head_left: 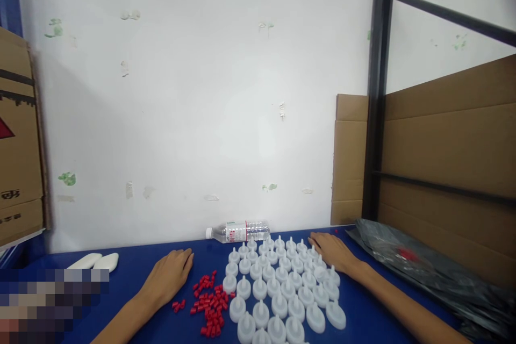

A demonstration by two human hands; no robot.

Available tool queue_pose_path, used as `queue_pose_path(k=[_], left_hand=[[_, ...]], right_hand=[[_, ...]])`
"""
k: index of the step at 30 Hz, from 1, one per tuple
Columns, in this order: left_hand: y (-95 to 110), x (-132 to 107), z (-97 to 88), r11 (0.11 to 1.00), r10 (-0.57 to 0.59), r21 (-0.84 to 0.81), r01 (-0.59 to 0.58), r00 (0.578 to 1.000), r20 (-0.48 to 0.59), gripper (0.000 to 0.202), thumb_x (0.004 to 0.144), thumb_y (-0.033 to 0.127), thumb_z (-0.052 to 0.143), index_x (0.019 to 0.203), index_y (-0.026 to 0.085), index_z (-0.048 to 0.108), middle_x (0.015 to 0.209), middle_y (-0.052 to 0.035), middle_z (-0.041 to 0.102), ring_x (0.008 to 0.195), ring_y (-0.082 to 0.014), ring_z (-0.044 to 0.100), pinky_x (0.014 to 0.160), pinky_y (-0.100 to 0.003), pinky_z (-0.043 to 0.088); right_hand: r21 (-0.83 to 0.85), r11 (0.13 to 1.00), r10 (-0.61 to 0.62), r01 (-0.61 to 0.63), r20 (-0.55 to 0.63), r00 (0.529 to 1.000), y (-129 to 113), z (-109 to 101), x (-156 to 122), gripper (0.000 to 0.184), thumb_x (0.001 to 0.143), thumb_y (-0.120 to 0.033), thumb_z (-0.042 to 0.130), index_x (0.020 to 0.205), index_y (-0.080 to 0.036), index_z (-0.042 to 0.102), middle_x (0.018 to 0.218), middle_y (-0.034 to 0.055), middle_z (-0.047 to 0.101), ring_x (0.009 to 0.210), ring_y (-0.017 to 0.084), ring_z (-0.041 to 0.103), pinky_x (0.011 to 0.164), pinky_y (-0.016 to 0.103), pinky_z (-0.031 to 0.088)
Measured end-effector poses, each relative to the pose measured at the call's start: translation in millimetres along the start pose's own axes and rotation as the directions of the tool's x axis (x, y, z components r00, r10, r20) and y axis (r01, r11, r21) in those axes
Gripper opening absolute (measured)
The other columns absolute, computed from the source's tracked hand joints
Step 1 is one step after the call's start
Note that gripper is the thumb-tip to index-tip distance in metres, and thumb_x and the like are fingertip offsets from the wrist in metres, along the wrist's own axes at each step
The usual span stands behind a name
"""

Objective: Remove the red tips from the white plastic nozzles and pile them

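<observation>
My left hand [169,275] rests palm down on the blue table, its fingers stretched out and holding nothing. Just right of it lies a loose pile of small red caps [210,301]. Beyond the pile, several translucent white nozzle caps [279,303] stand in a wide cluster, most with their tips up. My right hand [334,251] lies palm down at the cluster's far right edge, fingers extended. Its fingertips are close to the back caps; whether they touch, I cannot tell.
A clear plastic bottle [237,231] lies on its side against the wall. Two white objects [105,262] lie at the left. A dark plastic bag [419,263] covers the right side, beside cardboard [447,145] and a black metal frame [377,118]. Another cardboard box [20,161] stands left.
</observation>
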State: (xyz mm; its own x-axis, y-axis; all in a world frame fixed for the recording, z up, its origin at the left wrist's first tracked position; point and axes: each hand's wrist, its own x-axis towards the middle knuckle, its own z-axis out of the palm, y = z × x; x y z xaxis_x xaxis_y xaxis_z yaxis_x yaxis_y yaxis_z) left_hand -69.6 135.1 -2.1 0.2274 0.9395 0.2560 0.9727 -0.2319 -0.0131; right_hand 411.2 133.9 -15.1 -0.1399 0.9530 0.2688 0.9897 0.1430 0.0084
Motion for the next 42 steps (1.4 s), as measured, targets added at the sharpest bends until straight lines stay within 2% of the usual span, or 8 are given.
queue_pose_path(k=[7,13,18,34,42], left_hand=[[0.2,-0.2,-0.9,1.0,0.005,-0.004,-0.005,1.0,0.007,0.05,0.104,0.03,0.025,0.13,0.012,0.064,0.123,-0.0171,0.071,0.12,-0.0305,0.065,0.101,-0.043,0.05],[-1.3,0.1,1.1,1.0,0.013,-0.008,-0.013,1.0,0.001,0.049,0.104,0.03,0.024,0.121,0.015,0.067,0.122,-0.0162,0.071,0.12,-0.0307,0.065,0.1,-0.043,0.05],[-1.1,0.3,0.8,1.0,0.007,-0.016,-0.007,1.0,0.002,0.048,0.103,0.031,0.026,0.126,0.015,0.065,0.122,-0.0158,0.071,0.121,-0.0299,0.064,0.1,-0.042,0.05],[-3.0,0.8,3.4,0.997,0.001,-0.073,-0.003,1.0,-0.027,0.048,0.101,0.034,0.027,0.113,0.018,0.07,0.113,-0.014,0.074,0.118,-0.0303,0.065,0.099,-0.042,0.049],[-1.8,0.3,1.1,0.998,0.007,-0.061,-0.008,1.0,-0.021,0.049,0.102,0.032,0.027,0.119,0.015,0.069,0.117,-0.0162,0.073,0.117,-0.031,0.066,0.098,-0.043,0.05]], right_hand=[[0.002,1.0,0.01,-0.01,0.002,1.0,-0.2,0.2,0.3,0.025,0.1,-0.037,0.061,0.114,-0.016,0.065,0.111,0.0065,0.068,0.096,0.02,0.068,0.085,0.041,0.057],[0.006,1.0,0.016,-0.016,0.003,1.0,-1.5,-0.9,-0.4,0.025,0.1,-0.037,0.061,0.113,-0.016,0.065,0.111,0.0063,0.068,0.095,0.02,0.068,0.085,0.041,0.057],[0.013,1.0,0.02,-0.02,0.002,1.0,-1.6,-1.7,-0.7,0.025,0.1,-0.037,0.061,0.113,-0.016,0.065,0.11,0.0062,0.068,0.095,0.02,0.068,0.085,0.041,0.057],[0.041,0.999,0.023,-0.023,0.001,1.0,-1.7,-2.7,-1.1,0.025,0.1,-0.037,0.06,0.112,-0.016,0.065,0.111,0.0063,0.068,0.097,0.02,0.067,0.087,0.042,0.056],[0.027,0.999,0.026,-0.027,0.012,1.0,-2.6,-3.6,-1.3,0.025,0.1,-0.037,0.061,0.113,-0.016,0.065,0.111,0.0063,0.068,0.096,0.02,0.068,0.086,0.041,0.057]])
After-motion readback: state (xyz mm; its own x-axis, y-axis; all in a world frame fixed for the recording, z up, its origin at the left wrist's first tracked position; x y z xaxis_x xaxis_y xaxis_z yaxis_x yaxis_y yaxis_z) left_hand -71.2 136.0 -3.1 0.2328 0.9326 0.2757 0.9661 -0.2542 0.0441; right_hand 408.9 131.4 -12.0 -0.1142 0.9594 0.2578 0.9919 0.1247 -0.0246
